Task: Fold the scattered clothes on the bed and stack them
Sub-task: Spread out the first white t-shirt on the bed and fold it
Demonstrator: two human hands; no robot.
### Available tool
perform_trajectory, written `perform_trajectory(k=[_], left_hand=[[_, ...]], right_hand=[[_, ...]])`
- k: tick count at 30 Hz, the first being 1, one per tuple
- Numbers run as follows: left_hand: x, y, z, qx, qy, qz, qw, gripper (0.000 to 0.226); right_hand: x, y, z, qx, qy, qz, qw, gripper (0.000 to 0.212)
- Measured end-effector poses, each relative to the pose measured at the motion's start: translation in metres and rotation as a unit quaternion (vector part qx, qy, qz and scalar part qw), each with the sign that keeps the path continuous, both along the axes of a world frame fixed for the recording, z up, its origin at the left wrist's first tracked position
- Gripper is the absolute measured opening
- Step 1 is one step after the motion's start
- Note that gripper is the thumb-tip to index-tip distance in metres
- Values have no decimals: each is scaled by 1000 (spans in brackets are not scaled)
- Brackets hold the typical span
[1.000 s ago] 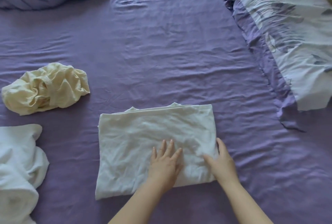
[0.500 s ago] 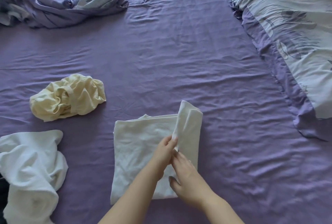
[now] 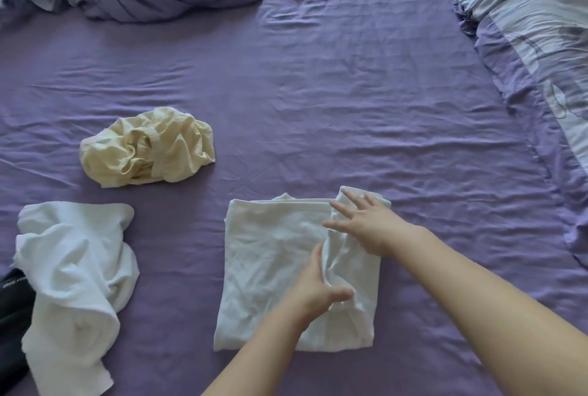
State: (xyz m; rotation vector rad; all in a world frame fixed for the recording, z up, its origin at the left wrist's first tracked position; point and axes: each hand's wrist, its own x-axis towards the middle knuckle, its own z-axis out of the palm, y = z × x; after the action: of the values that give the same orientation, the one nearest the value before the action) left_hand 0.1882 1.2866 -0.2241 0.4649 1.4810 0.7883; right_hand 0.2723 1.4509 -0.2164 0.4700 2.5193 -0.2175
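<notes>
The white shirt (image 3: 273, 255) lay on the purple sheet (image 3: 350, 109), and both hands were on its right side, where a flap was being folded over. The right hand (image 3: 369, 227) lay flat on that flap with its fingers spread and straight, not curled round anything. The left hand (image 3: 318, 287) was just below it, with its thumb tucked into the bunched cloth and seeming to pinch it; its other fingers lay along the fold. The flap under the fingers looked wrinkly and puffed up, so the fold was not flat yet. To do this step well, I think the right hand should press down and slide toward its fingertips to push the bumps out, while the left hand holds the near edge so the cloth cannot slip. The edges should line up before the next fold, or the pile will turn out crooked. Well past the left hand's fingers sat a crumpled yellow top (image 3: 146, 147), and nearer lay a messy white one (image 3: 73, 271), both waiting to be folded. No stack had been started yet.
</notes>
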Motion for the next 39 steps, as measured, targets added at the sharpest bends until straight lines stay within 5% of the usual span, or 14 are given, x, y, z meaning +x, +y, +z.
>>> perform_trajectory(k=[5, 9, 18, 24, 27, 31, 35, 39], left_hand=[[-16, -10, -2, 20, -33, 2, 999, 85], [-40, -34, 6, 34, -62, -8, 997, 75], [-86, -102, 8, 34, -62, 69, 995, 66], [-102, -140, 5, 25, -34, 113, 993, 73], [-111, -156, 5, 27, -2, 106, 994, 76], [-118, -163, 3, 13, 90, 84, 992, 71], [-126, -152, -3, 17, 196, 72, 978, 50], [-124, -123, -12, -13, 216, 131, 968, 50]], right_hand=[[-26, 7, 2, 23, -98, 67, 993, 78], [-38, 15, 12, 47, -102, 92, 989, 56], [-82, -1, 29, -94, 36, -71, 992, 32], [-141, -57, 30, -69, 129, -9, 989, 20], [-165, -82, 16, -34, 154, 5, 988, 28], [-168, -102, -10, -8, 173, -59, 983, 63], [-119, -124, -26, 4, 244, -247, 938, 69], [-53, -138, -37, -43, 272, -528, 804, 70]])
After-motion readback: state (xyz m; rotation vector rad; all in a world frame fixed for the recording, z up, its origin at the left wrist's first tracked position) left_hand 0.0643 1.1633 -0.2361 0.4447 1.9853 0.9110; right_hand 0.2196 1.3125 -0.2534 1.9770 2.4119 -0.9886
